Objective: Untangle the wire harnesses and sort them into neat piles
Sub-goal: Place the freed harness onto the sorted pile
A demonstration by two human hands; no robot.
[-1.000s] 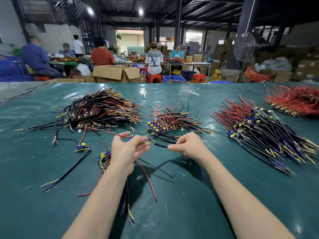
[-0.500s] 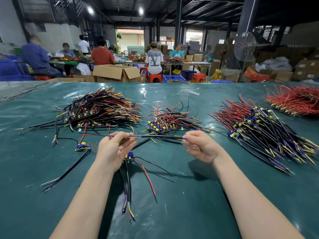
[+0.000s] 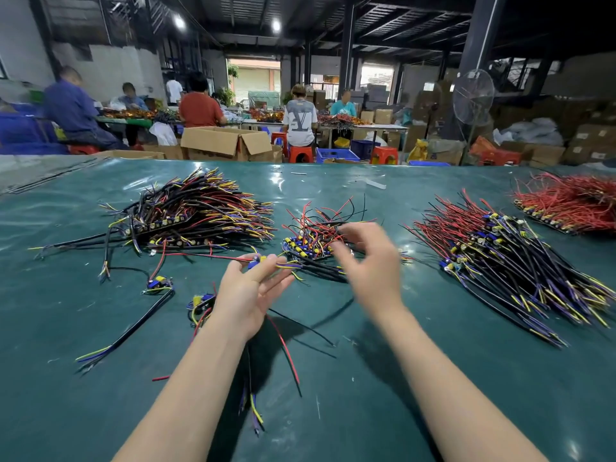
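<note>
In the head view, the left hand (image 3: 250, 291) pinches one harness (image 3: 257, 260) at its blue-and-yellow connector, just above the green mat (image 3: 433, 378), with its red lead trailing toward 9 o'clock. The right hand (image 3: 370, 261) is blurred, its fingers loosely curled around nothing, and hovers over the small middle pile (image 3: 310, 235) at 12 o'clock; the two hands are apart. I judge the step to be sorting: a single separated harness needs a home. The next move calls for matching it (red lead, yellow and blue tips) against the black-and-yellow pile (image 3: 200, 211) at 10 o'clock, the middle pile, or the big pile (image 3: 500, 261) at 2 o'clock, then laying it down with connectors aligned. The all-red pile (image 3: 573, 205) sits farther out, near 2 o'clock. Loose harnesses (image 3: 160, 285) lie at 8 o'clock, and more wires run under the left forearm. Bare mat from 4 to 6 o'clock offers working room; the table's far edge lies beyond the piles.
</note>
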